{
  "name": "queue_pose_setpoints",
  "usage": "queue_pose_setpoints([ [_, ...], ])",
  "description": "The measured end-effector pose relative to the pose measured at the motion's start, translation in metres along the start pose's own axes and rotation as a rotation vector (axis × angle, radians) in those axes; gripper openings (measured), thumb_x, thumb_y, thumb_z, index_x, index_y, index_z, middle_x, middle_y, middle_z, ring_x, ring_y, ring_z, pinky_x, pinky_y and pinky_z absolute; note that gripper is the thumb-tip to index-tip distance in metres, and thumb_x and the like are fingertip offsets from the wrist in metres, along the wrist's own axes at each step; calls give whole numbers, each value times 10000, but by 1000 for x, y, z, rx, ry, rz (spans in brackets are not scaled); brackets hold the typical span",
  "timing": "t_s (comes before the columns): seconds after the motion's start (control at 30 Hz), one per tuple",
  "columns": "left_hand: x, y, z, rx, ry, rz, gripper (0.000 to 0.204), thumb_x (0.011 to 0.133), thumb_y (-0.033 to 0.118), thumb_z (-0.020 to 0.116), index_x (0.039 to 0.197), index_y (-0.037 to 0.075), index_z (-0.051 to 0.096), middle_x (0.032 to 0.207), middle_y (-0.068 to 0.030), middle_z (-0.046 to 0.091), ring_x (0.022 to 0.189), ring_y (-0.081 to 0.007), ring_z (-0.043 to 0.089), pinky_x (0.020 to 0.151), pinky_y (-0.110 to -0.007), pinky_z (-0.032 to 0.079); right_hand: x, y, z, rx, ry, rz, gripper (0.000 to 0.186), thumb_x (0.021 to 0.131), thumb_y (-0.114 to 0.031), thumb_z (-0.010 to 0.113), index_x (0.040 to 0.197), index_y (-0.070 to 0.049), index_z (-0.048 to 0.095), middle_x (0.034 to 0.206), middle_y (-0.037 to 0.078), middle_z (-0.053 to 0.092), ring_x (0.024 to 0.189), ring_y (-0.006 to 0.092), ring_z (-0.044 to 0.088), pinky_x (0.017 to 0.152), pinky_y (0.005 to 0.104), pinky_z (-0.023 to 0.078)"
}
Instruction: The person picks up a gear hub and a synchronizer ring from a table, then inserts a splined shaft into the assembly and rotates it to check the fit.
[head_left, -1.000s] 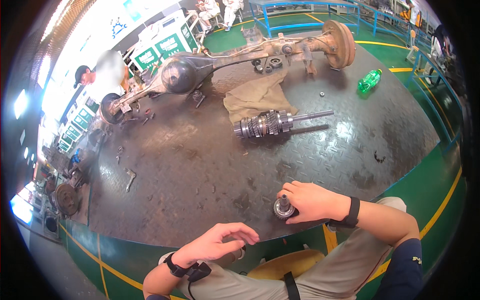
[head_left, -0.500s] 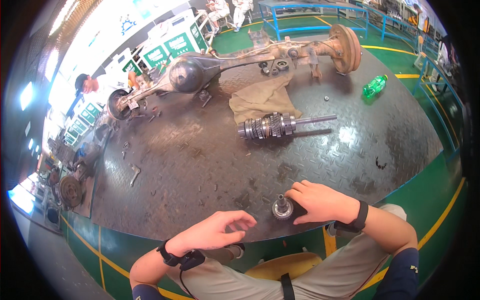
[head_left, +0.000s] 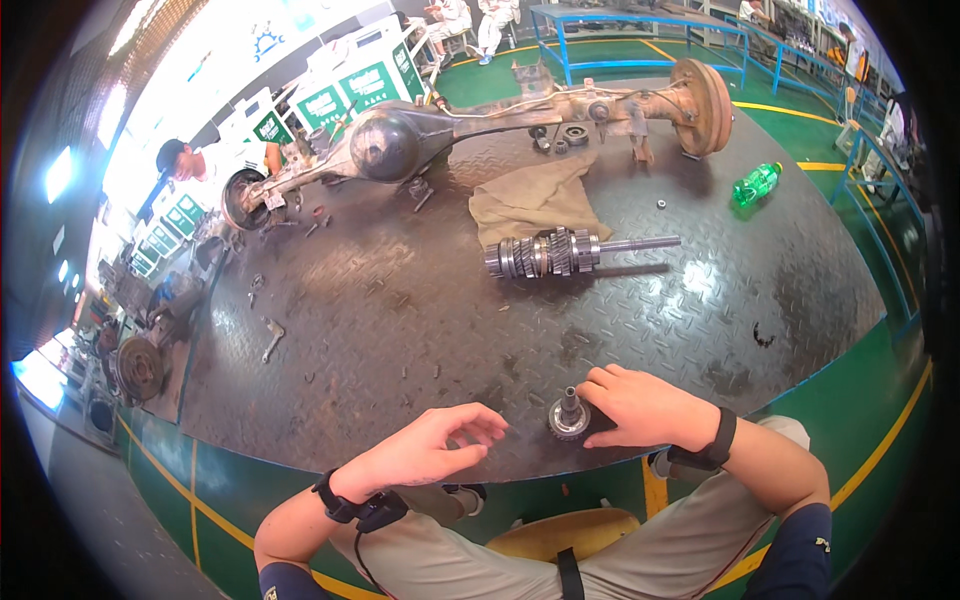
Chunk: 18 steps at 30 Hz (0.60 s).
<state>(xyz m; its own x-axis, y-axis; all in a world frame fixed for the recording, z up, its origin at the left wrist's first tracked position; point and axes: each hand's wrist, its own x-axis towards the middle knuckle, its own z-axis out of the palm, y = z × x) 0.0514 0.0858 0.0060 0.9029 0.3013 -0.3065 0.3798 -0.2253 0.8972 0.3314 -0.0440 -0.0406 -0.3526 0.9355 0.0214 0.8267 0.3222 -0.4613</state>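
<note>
A short toothed gear shaft (head_left: 569, 420) stands upright near the front edge of the metal table, its narrow stem pointing up. My right hand (head_left: 640, 408) curls against its right side, thumb low at the gear and fingertips near the stem. To the left of it, my left hand (head_left: 445, 442) hovers over the table edge, open and holding nothing, fingers bent and thumb apart. Farther off, a long shaft stacked with helical gears (head_left: 545, 254) lies on its side, partly against a brown cloth (head_left: 535, 200).
A rusty axle housing (head_left: 390, 145) with a drum (head_left: 704, 108) spans the table's far side. A green bottle (head_left: 757, 185) lies at the right. A small metal bracket (head_left: 272, 340) and a dark broken ring (head_left: 763, 335) rest on the tabletop. Another person (head_left: 205, 165) is at the far left.
My left hand has shifted slightly left and up, away from the gear shaft. My right hand stays at the gear shaft. The whole view has shifted a little.
</note>
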Motion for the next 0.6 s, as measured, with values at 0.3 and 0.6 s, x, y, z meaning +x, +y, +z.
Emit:
queue_pose_setpoints([
  [0.3,-16,-4,-2,-12,25,6,336,890,72,571,1223,26,557,1132,-84,635,1037,-178,604,891,-317,482,4,-4,1,-3,-1,15,462,810,-296,718,1126,-8,544,1022,140,552,978,324,551,849,408,477],
  [0.6,-143,-63,-3,222,857,-22,614,857,189,638,1415,50,424,1419,-127,470,1325,-237,421,1033,-376,373,9,-5,2,0,20,-27,466,791,-288,729,1116,-12,541,1019,137,548,968,321,553,833,401,487],
])
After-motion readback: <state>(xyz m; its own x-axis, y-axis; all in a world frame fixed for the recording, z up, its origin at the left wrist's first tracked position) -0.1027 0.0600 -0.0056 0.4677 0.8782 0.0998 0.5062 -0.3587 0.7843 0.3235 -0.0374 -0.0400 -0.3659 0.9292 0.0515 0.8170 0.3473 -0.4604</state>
